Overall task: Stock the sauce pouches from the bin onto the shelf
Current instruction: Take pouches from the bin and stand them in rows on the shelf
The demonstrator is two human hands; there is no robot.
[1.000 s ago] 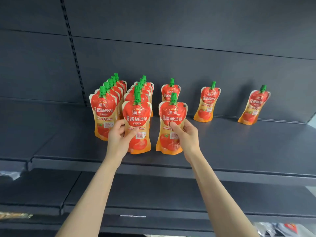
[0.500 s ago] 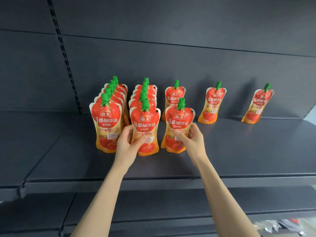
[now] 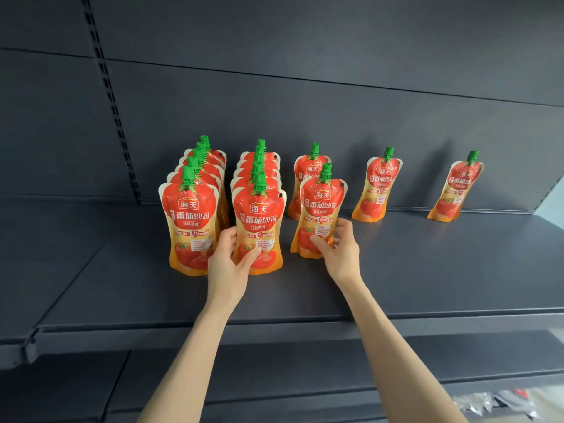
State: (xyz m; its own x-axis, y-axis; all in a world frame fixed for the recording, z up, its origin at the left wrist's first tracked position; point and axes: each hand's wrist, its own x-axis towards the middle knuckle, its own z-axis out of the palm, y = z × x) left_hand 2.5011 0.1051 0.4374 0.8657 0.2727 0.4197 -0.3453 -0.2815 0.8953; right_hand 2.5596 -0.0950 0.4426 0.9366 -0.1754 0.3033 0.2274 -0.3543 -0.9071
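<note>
On the shelf (image 3: 427,270), the left hand (image 3: 227,267) grips the front pouch (image 3: 259,227) of the second row, low on its body. Just right of it, the right hand (image 3: 338,251) grips another pouch (image 3: 320,209), also low. These pouches look soft and light, with a smooth film, so I think they tip easily; holding near the wide base seems safest. The bin is not visible.

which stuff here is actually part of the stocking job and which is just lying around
Part of the job:
- front pouch of the second row, in the left hand grip
- front pouch of the third row, in the right hand grip
- first row of pouches
- two single pouches at the back right
- shelf

Just lying about:
- clear packets on the lower shelf, bottom right
</note>
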